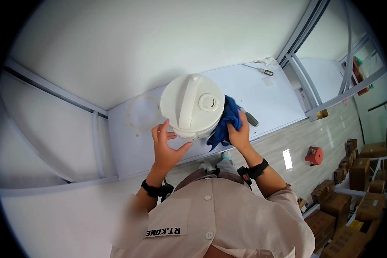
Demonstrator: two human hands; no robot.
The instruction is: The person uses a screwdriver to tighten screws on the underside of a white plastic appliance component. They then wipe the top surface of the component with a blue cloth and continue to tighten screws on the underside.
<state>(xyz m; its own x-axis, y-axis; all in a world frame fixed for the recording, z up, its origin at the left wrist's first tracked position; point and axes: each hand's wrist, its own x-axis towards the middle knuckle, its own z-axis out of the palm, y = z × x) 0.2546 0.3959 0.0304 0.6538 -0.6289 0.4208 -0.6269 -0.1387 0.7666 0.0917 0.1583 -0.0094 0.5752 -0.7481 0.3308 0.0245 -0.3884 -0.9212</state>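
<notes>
A round white rice cooker (pixel 172 101) with a curved carrying handle and a round steam vent on its lid stands upright on the white table (pixel 271 96). At its near left side is my left hand (pixel 167 146), fingers spread and thumb apart, the fingertips by the cooker's lower edge; whether they touch it I cannot tell. My right hand (pixel 240 132) grips a crumpled blue cloth (pixel 221 131) against the cooker's right side. Just beyond that hand lies a grey-handled tool (pixel 252 119), its other end hidden by the cloth.
A screwdriver (pixel 266 71) and crumpled white tissue (pixel 268 62) lie at the table's far right. A pale yellowish ring (pixel 131 112) marks the tabletop left of the cooker. Metal frames border both sides. On the floor to the right are a red stool (pixel 314 155) and several cardboard boxes (pixel 337 204).
</notes>
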